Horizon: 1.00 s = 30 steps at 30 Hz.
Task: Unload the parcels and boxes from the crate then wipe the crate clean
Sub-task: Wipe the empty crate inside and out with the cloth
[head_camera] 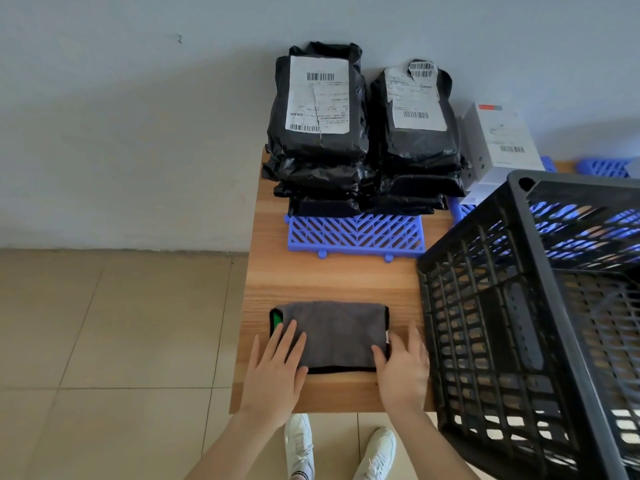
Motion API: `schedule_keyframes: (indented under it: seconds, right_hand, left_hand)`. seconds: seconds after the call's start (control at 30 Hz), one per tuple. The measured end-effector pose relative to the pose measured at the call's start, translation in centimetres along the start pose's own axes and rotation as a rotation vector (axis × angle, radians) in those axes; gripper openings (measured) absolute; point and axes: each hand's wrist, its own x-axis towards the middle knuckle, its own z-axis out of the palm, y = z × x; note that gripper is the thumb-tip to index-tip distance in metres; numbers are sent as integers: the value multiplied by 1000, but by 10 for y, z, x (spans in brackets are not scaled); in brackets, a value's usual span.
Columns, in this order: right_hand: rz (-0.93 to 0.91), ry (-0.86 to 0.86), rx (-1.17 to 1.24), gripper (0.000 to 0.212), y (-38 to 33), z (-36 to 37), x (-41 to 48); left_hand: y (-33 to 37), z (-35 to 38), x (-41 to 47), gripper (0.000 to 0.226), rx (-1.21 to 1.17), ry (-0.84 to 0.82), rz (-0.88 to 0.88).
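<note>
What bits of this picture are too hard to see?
Head view only.
- Black crate: right side cut off by the picture's edge.
- White box: lower corner hidden behind the crate.
- Parcel labels: print too small to read.
- Right hand: blurred.

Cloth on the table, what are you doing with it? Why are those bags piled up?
A person rests the left hand on the left end of the cloth and the right hand on its right end, on the table. The parcels sit in two stacks on a blue mat, a white box beside them. The crate stands at right, nothing showing inside.
</note>
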Motion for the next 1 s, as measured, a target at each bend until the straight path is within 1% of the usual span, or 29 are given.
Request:
schedule_keyframes:
  seconds: [0.1, 0.17, 0.23, 0.33, 0.37, 0.4, 0.47, 0.5, 0.53, 0.57, 0.6, 0.63, 0.7, 0.77, 0.8, 0.87, 0.93, 1.0]
  right_hand:
    - [-11, 20, 193, 29, -12, -8, -1]
    - [-2, 14, 343, 13, -24, -15, -4]
    - [-34, -11, 424, 10, -37, -23, -13]
    - [-181, 27, 528, 24, -61, -31, -30]
    - [-238, 2, 567, 31, -72, -32, -37]
    - [-302, -60, 601, 37, -83, -31, -43]
    - [-431, -252, 636, 50, -102, -24, -57]
    - [-473, -337, 637, 54, -108, -18, -61]
    - [-477, -383, 642, 56, -112, -14, -63]
    - [-463, -387, 654, 55, -113, -11, -63]
    - [-460, -342, 634, 53, -111, -8, -61]
    - [-486, -268, 555, 52, -107, -5, -57]
    - [-613, -160, 256, 53, -97, 4, -49]
    - [-715, -152, -10, 57, -88, 14, -46]
    - [-746, -137, -97, 59, -86, 18, -47]
    - [-774, -108, -222, 61, -84, 22, -49]
    - [-783, -44, -278, 62, -83, 28, -52]
    - [-763, -41, -278, 64, -82, 34, -54]
  left_hand:
    - [-1, -2, -1, 65, -53, -94, -20]
    - [-4, -1, 0, 65, -113, -95, -13]
    - [-10, 0, 2, 62, -212, -57, -39]
    - [-16, -13, 0, 59, -404, 67, -97]
    - [-18, -18, -1, 58, -500, 122, -140]
    - [-21, -22, -2, 58, -598, 186, -192]
    - [-27, -26, -6, 54, -754, 292, -291]
    - [-30, -28, -7, 53, -785, 319, -318]
    - [-33, -29, -8, 52, -795, 323, -322]
    - [-35, -29, -9, 52, -784, 313, -302]
    - [-37, -29, -10, 53, -749, 288, -265]
    - [-39, -28, -10, 54, -695, 255, -219]
    - [-39, -25, -10, 57, -523, 184, -122]
    - [-37, -20, -9, 55, -306, 137, -48]
    - [-36, -17, -9, 52, -220, 108, -36]
    - [-37, -10, -9, 58, -135, 50, -56]
    - [-42, -5, -9, 65, -87, 3, -73]
    - [-46, -1, -9, 58, -21, -29, -57]
